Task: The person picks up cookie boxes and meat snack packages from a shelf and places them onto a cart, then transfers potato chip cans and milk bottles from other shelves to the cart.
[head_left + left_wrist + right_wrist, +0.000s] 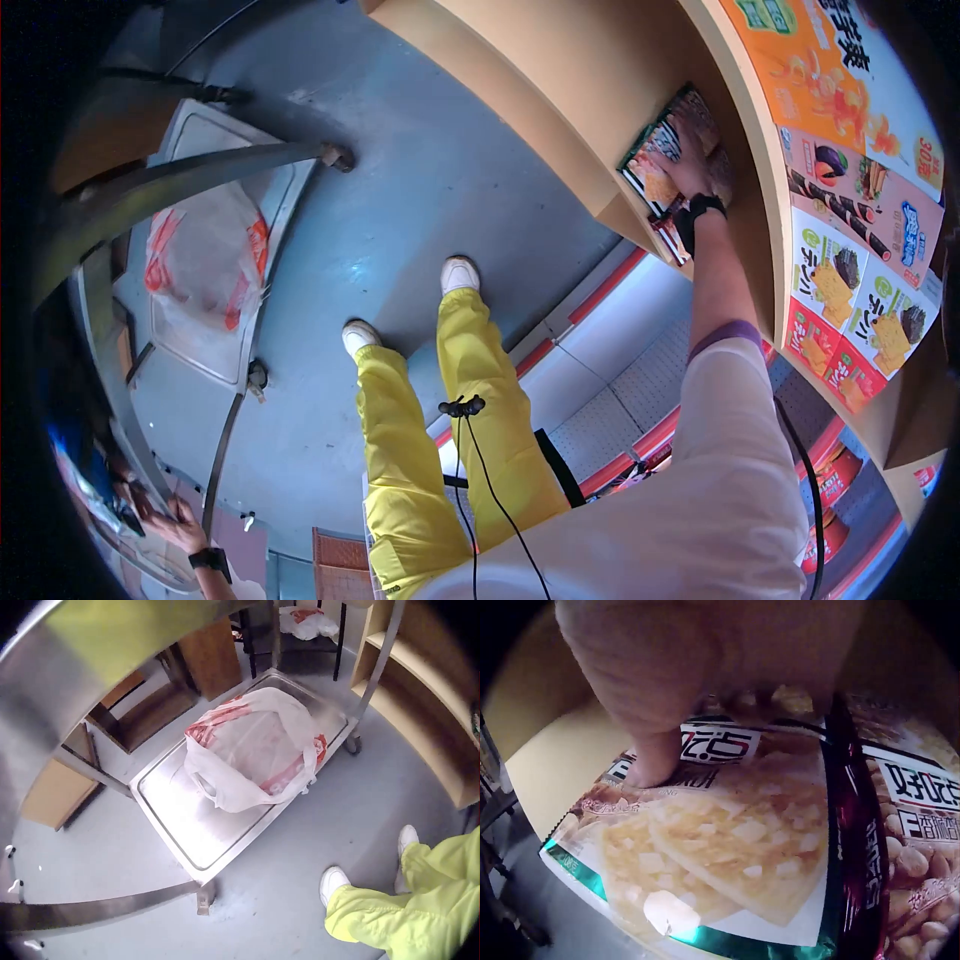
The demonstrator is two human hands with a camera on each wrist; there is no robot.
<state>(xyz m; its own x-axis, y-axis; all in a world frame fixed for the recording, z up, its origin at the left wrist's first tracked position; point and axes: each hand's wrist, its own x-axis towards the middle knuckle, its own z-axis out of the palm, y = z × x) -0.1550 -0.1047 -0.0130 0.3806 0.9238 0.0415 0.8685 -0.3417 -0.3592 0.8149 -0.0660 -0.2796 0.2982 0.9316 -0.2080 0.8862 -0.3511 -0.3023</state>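
On a wooden shelf lie snack packs (650, 180), one with a green edge and crackers printed on it. My right hand (688, 165) rests over them with its fingers extended. The right wrist view shows the thumb (656, 757) pressed on the green-edged pack (727, 847), beside a dark red pack (919, 825); the other fingers are hidden there. At the lower left of the head view, my left hand (178, 527) has its fingers extended beside shiny packages (105, 485) at the cart's upper level; whether it touches them is unclear.
A metal cart's lower tray (172, 825) holds a white and red plastic bag (247, 750). Wooden shelving (420, 712) stands across the floor from it. Snack posters (850, 200) cover the shelf's outer side. Red-edged shelves (600, 330) are close to the legs.
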